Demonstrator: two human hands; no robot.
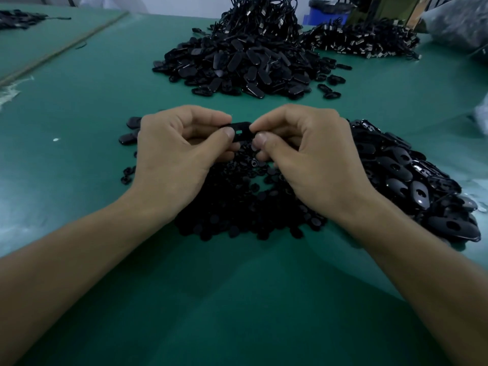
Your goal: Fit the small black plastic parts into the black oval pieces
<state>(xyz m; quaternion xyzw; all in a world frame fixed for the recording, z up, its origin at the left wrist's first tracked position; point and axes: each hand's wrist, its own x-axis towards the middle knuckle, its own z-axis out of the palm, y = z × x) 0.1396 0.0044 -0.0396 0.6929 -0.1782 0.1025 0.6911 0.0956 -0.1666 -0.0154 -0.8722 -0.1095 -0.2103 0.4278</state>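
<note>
**Q:** What surface and setting appear?
**A:** A flat green-covered work table [79,107] fills the view. A pale straight strip [66,46] crosses its far-left corner, and a pale wall [163,2] shows beyond the far edge.

**Q:** What lies around, and what blocks the view?
**A:** 1 large heap of glossy black oval plastic pieces [237,70] sits at far centre. A tangle of black cords with metal ends [264,19] rises behind it, and a 2nd cord tangle [364,40] lies further right. A 2nd heap of oval pieces [412,175] lies near right, just beside the right forearm. A low spread of small black plastic parts [237,207] lies under both hands, which hide its middle.

**Q:** Where is the work piece?
**A:** 1 black oval piece with a rectangular slot [240,129] is held above the spread, between the 2 hands. The left hand [174,154] pinches its left end between thumb and forefinger. The right hand [311,157] pinches its right end likewise. Whether the right fingers also hold a small part cannot be told.

**Q:** Which containers appear?
**A:** A blue plastic bin [324,14] stands at the far edge, with dark, unclear contents. A clear plastic bag [459,22] lies far right, its contents blurred.
</note>
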